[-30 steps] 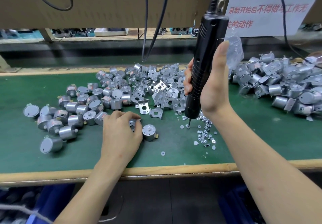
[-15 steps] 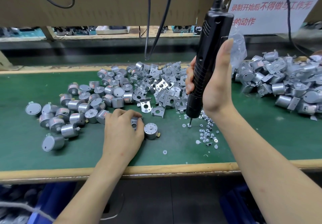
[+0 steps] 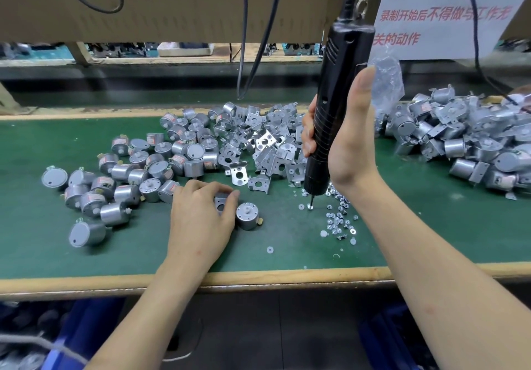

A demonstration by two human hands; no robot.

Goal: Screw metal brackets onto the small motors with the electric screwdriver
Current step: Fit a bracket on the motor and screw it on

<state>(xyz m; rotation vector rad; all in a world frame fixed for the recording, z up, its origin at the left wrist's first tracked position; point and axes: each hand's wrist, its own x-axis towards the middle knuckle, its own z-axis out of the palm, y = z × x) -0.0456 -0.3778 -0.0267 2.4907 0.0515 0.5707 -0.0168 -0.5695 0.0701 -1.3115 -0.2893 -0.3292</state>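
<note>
My right hand (image 3: 344, 142) grips the black electric screwdriver (image 3: 334, 102), held upright with its bit tip touching a small screw (image 3: 309, 205) on the green mat. My left hand (image 3: 201, 217) curls over a metal bracket (image 3: 220, 201) that sits on a motor, mostly hidden under my fingers. A loose silver motor (image 3: 247, 215) stands just right of that hand. A pile of bare motors (image 3: 138, 168) lies to the left, and a heap of loose brackets (image 3: 267, 145) lies behind the screwdriver. Small screws and washers (image 3: 337, 220) are scattered below the bit.
A heap of motors with brackets attached (image 3: 465, 145) fills the right side of the green mat (image 3: 431, 226). Black cables (image 3: 253, 53) hang from above. The bench's wooden front edge (image 3: 258, 277) runs across; blue bins (image 3: 77, 329) sit below it.
The screwdriver bit has stayed on the screws while my right hand holds it. My left hand has barely shifted on the bracket and motor.
</note>
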